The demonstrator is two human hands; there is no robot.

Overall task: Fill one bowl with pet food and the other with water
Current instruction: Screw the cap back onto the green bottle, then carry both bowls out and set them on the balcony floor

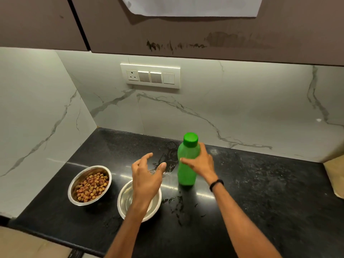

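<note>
Hands worked above a black counter [260, 183]. Right hand [202, 163] was wrapped around the green bottle [187, 164], which stood upright and capped on the counter. Left hand [147, 175] hovered spread and empty over the steel bowl [124, 202], thumb near the bottle but apart from it. Kibble bowl [74, 185] sat just left of the steel bowl. Wet patches [176, 202] marked the counter around the bottle.

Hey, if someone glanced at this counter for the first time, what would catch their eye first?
The bright green bottle, capped and upright on the black counter, gripped by the right hand. Next, the steel bowl of brown kibble at the left, and the open left hand above the second steel bowl.
</note>
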